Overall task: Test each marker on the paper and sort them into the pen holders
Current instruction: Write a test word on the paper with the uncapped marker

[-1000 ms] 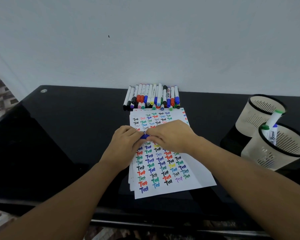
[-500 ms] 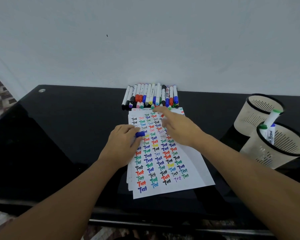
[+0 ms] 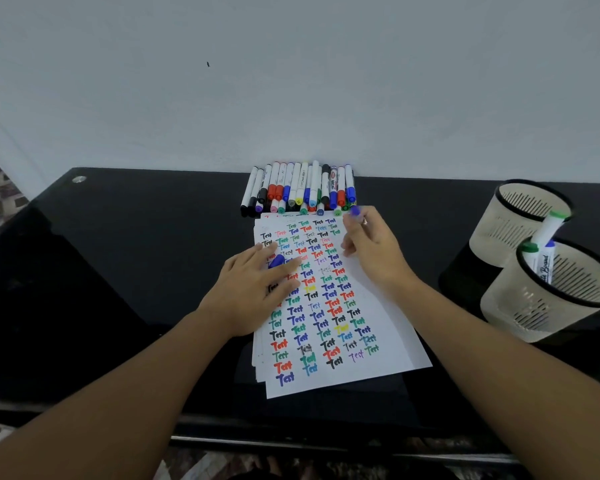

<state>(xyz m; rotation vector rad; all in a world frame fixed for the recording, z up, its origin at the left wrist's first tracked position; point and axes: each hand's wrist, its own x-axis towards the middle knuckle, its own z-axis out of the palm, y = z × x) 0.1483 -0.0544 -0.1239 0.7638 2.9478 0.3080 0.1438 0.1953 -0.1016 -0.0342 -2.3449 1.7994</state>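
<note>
Your right hand (image 3: 371,251) pinches an uncapped blue marker (image 3: 355,212), its tip apparently over the far right corner of the white paper sheet covered in coloured "Test" words (image 3: 326,306). Your left hand (image 3: 253,289) lies flat on the sheet, fingers straight, with the blue cap (image 3: 276,261) between them. Keep that palm pressing, write in a blank spot, and recap firmly. The row of untested markers (image 3: 298,190) lies just beyond; the two cream mesh pen holders (image 3: 548,292) stand on the black counter (image 3: 118,271) to the right.
</note>
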